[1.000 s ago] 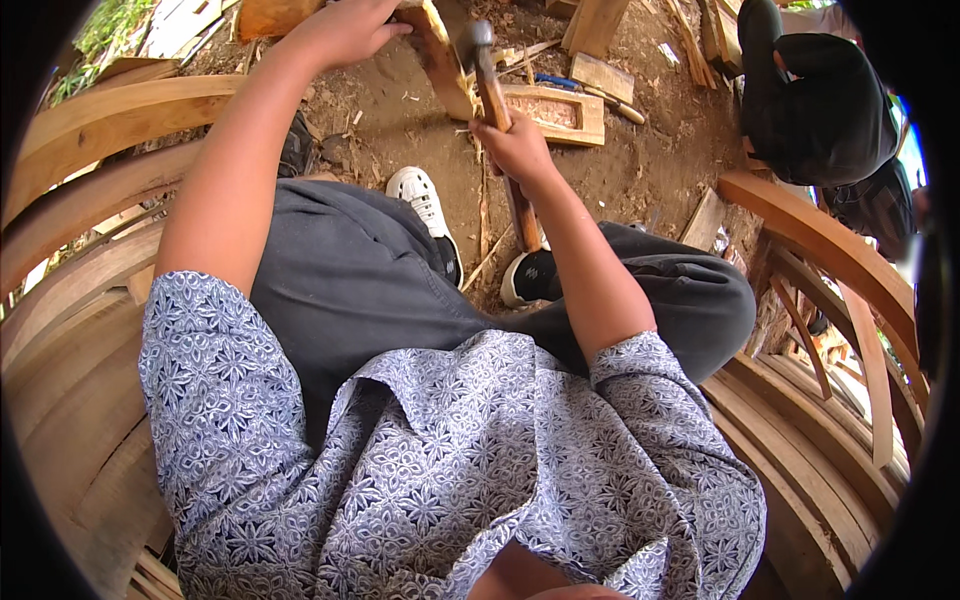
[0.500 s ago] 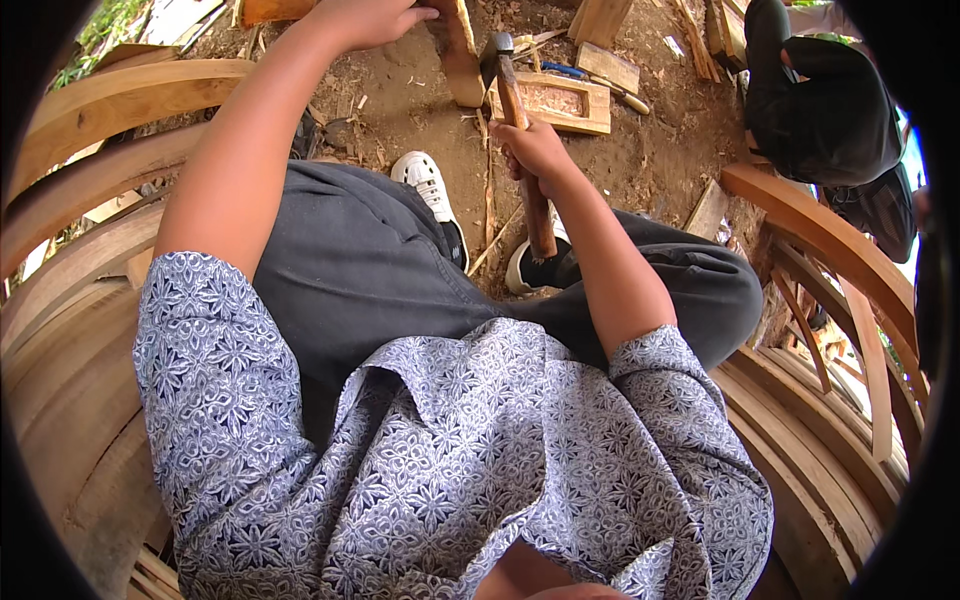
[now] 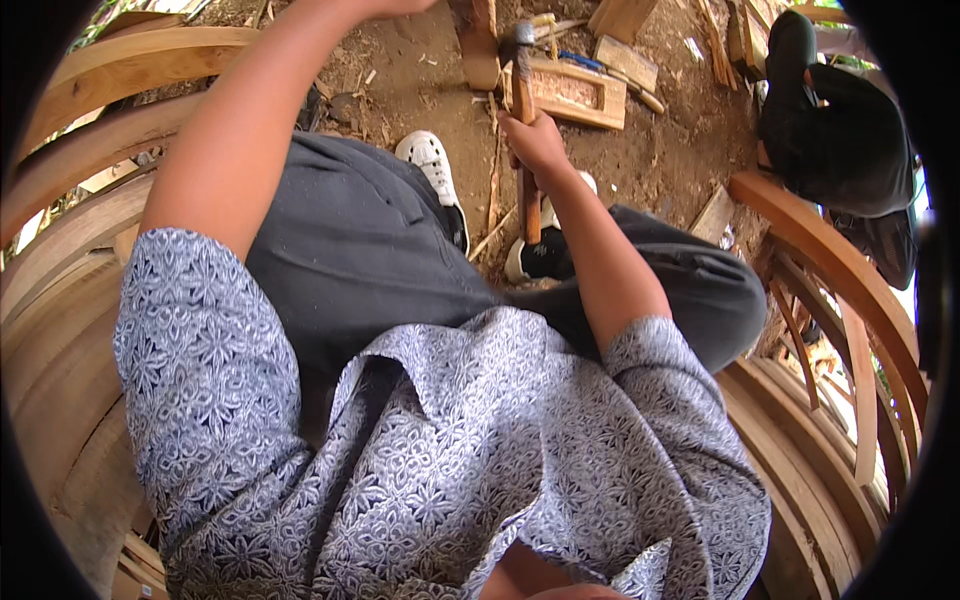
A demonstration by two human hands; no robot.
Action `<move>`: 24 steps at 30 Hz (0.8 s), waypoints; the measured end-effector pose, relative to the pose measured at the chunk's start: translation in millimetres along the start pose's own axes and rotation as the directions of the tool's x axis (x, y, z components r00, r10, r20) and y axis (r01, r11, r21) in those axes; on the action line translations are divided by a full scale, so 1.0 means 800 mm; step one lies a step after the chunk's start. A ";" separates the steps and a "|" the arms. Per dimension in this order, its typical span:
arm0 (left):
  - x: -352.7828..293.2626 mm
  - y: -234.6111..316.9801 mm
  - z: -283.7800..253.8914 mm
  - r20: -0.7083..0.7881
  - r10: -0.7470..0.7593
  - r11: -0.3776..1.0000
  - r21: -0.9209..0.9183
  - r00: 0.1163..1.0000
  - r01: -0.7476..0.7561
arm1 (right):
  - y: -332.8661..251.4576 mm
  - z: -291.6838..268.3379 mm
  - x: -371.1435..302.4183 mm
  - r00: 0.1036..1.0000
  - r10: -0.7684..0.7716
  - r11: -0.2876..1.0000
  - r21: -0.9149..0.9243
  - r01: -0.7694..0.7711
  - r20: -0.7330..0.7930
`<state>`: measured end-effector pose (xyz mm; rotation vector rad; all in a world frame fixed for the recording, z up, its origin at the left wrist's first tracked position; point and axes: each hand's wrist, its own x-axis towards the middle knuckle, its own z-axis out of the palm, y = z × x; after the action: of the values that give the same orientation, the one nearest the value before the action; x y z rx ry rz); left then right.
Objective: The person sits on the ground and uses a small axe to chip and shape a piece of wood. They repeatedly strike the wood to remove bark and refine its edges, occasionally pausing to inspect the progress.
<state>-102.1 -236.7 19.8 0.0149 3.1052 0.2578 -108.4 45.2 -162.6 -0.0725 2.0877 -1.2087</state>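
My right hand (image 3: 537,143) is closed around the worn wooden handle of a hammer (image 3: 526,90), held roughly upright with its metal head at the far end. My left arm reaches to the top edge of the view. Only part of my left hand (image 3: 400,6) shows there; its fingers are cut off, so their grip is hidden. Close to it stands a long piece of wood (image 3: 479,60), its upper end out of view. Just beyond the hammer, a wooden block with a carved rectangular recess (image 3: 580,93) lies on the ground.
Beside the block lie a blue-handled tool (image 3: 582,61), a wooden-handled tool (image 3: 640,92) and offcuts (image 3: 627,62). Curved wooden slats flank me at left (image 3: 130,60) and right (image 3: 830,260). A person in dark trousers (image 3: 850,140) is at the far right. Chips litter the dirt floor.
My left hand has moved up, mostly out of view. The hammer has turned more upright in my right hand. The view has shifted slightly, moving the standing wood up and to the right.
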 end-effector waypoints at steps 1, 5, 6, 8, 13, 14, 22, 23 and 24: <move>0.002 -0.010 -0.001 -0.039 0.007 1.000 0.007 0.999 -0.007 | -0.026 -0.001 -0.012 0.993 0.100 0.988 0.113 -0.106 0.058; -0.002 -0.002 -0.001 -0.055 0.007 1.000 -0.026 0.998 -0.008 | -0.044 -0.029 -0.013 0.985 0.059 0.980 0.178 -0.089 0.163; -0.005 0.001 -0.002 -0.022 -0.022 0.999 -0.037 1.000 0.022 | -0.050 -0.033 -0.013 0.992 0.032 0.992 0.120 -0.047 0.121; -0.008 -0.003 -0.002 -0.002 -0.055 0.998 -0.044 0.998 0.055 | -0.080 -0.035 -0.026 0.997 -0.077 0.996 -0.046 0.077 0.000; -0.017 -0.014 0.008 -0.035 -0.025 0.998 -0.059 0.999 0.023 | -0.159 -0.036 -0.064 0.883 -0.461 0.795 0.402 0.455 -0.087; -0.018 -0.011 0.005 -0.029 -0.048 0.998 -0.042 0.998 0.047 | -0.164 -0.032 -0.068 0.846 -0.517 0.740 0.430 0.517 -0.127; -0.008 0.000 -0.007 -0.016 -0.078 0.997 0.005 0.997 0.078 | -0.036 -0.025 -0.006 0.979 0.105 0.974 0.182 -0.137 0.172; -0.016 0.003 0.006 -0.014 -0.056 0.998 -0.023 0.998 0.055 | -0.053 -0.031 -0.016 0.976 0.113 0.979 0.145 -0.142 0.188; -0.006 -0.007 -0.003 -0.098 -0.014 1.000 -0.001 0.995 0.014 | -0.060 -0.035 -0.015 0.979 0.089 0.980 0.160 -0.118 0.182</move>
<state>-97.6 -242.7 21.3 -0.0206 3.2012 0.2664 -129.8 43.5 -110.3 0.0092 1.8085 -1.2646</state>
